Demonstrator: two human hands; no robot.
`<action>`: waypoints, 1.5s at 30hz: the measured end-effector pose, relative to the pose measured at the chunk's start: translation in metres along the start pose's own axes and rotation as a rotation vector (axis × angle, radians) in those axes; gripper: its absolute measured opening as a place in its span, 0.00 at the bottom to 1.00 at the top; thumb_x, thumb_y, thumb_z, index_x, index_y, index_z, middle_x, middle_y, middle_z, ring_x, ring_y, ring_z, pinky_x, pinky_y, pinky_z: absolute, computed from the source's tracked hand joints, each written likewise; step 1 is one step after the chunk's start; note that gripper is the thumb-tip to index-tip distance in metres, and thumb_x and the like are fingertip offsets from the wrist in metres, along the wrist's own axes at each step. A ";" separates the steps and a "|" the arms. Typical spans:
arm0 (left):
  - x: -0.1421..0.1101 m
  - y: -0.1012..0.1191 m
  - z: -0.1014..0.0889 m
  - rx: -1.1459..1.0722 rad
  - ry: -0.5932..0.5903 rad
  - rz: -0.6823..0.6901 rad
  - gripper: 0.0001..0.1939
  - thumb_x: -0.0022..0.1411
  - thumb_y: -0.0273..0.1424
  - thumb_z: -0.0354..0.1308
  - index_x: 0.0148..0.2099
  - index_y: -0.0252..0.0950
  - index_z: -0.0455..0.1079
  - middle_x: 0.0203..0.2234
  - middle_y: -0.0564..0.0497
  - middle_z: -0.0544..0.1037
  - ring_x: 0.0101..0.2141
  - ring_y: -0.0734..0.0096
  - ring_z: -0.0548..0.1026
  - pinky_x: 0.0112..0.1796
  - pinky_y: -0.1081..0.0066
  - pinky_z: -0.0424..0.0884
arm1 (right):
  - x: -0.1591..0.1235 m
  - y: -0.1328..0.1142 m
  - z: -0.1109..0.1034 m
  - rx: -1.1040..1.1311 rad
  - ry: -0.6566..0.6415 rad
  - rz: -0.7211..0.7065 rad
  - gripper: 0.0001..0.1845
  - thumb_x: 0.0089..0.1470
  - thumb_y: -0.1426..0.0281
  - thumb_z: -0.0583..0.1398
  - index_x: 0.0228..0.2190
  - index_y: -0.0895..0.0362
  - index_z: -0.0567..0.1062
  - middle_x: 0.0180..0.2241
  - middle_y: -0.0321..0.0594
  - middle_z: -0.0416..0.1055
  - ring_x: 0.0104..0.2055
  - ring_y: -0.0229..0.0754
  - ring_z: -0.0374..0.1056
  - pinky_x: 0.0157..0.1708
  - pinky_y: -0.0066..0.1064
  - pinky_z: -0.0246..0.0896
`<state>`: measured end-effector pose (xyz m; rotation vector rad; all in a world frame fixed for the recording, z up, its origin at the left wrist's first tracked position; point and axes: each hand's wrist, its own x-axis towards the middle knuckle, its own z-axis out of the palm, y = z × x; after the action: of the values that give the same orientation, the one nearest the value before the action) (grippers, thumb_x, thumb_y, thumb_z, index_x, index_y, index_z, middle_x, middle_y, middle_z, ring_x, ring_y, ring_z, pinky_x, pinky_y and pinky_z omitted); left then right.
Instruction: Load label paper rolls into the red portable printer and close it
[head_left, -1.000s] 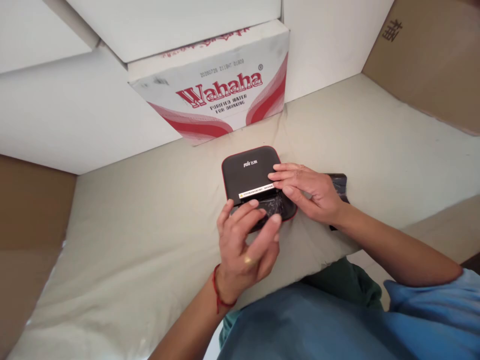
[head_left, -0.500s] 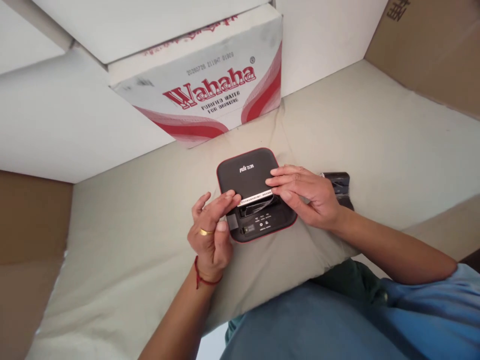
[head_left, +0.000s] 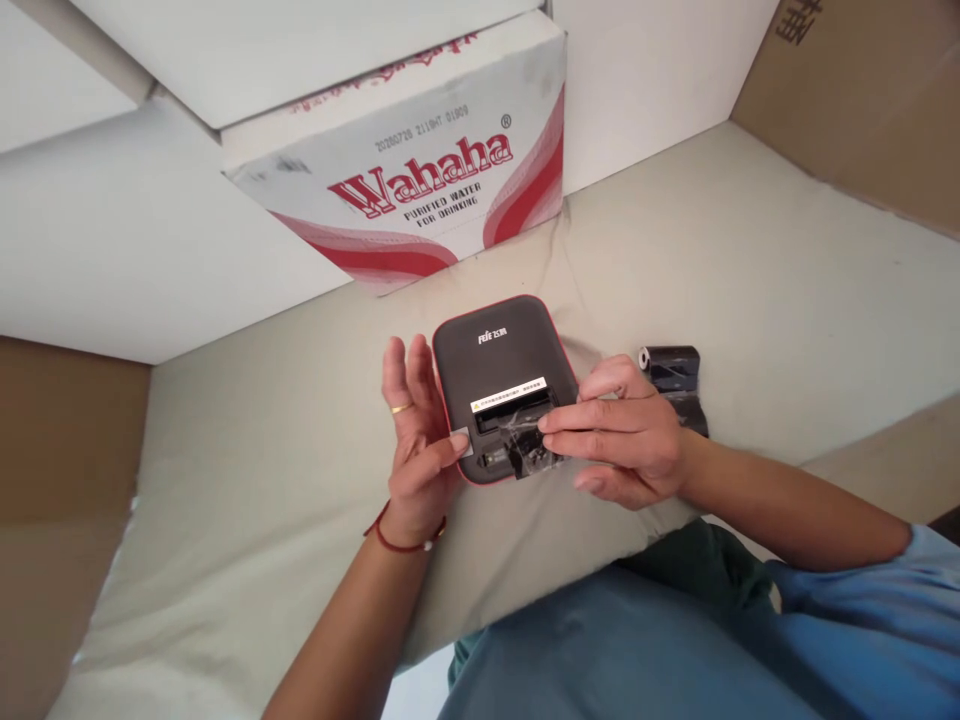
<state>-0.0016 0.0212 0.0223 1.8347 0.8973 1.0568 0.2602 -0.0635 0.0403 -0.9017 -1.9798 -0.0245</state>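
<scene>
A flat black portable printer with rounded corners and a red edge lies on the cloth. A dark, shiny, partly see-through film hangs from its slot over the printed front panel. My left hand holds the printer's left side, thumb on a small grey patch at the lower left corner. Two outstretched fingertips of my right hand are at the film's right edge; the thumb lies apart below them. How those fingers grip the film is partly hidden. Beyond the right wrist lies a roll of dark film.
Beige cloth covers the surface under the printer. A white and red water carton stands behind it. Brown cardboard rises at the right, and more brown cardboard at the left.
The film from the slot now lies over the front panel. My left hand has moved from the slot to the printer's left edge. My right hand has shifted down onto the film.
</scene>
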 end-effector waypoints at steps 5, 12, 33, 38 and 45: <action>-0.005 -0.004 0.008 -0.063 -0.074 -0.097 0.47 0.80 0.44 0.53 0.87 0.63 0.27 0.86 0.49 0.55 0.78 0.59 0.71 0.68 0.55 0.80 | 0.002 -0.001 -0.003 0.062 0.012 -0.014 0.14 0.74 0.59 0.63 0.51 0.46 0.88 0.50 0.35 0.91 0.48 0.49 0.79 0.50 0.49 0.75; -0.006 -0.015 0.016 -0.670 -0.005 -0.223 0.55 0.61 0.48 0.77 0.82 0.72 0.52 0.87 0.62 0.51 0.86 0.46 0.50 0.80 0.46 0.63 | 0.010 -0.001 -0.001 0.120 0.055 -0.069 0.19 0.78 0.59 0.60 0.45 0.58 0.85 0.44 0.47 0.90 0.46 0.50 0.81 0.50 0.44 0.79; -0.001 -0.038 0.024 -0.771 0.001 -0.153 0.50 0.56 0.51 0.82 0.77 0.62 0.67 0.83 0.56 0.62 0.83 0.40 0.56 0.82 0.43 0.56 | 0.157 -0.006 0.019 -0.467 -1.147 0.526 0.17 0.73 0.77 0.57 0.45 0.58 0.88 0.47 0.52 0.89 0.51 0.58 0.84 0.40 0.40 0.66; 0.000 -0.042 0.025 -0.760 -0.010 -0.127 0.50 0.57 0.52 0.81 0.77 0.62 0.66 0.83 0.55 0.62 0.83 0.40 0.58 0.80 0.44 0.59 | 0.155 0.000 0.019 -0.480 -1.136 0.560 0.16 0.68 0.78 0.60 0.48 0.58 0.87 0.49 0.52 0.88 0.52 0.58 0.84 0.41 0.40 0.67; 0.001 -0.039 0.024 -0.750 -0.018 -0.109 0.50 0.58 0.52 0.80 0.77 0.60 0.65 0.82 0.52 0.62 0.82 0.40 0.60 0.80 0.43 0.60 | 0.136 -0.003 -0.009 -0.175 -0.892 0.597 0.20 0.69 0.72 0.63 0.59 0.54 0.83 0.60 0.49 0.83 0.57 0.54 0.80 0.52 0.39 0.72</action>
<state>0.0137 0.0312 -0.0200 1.1525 0.4789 1.1080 0.2247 0.0105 0.1491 -1.8093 -2.4130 0.6550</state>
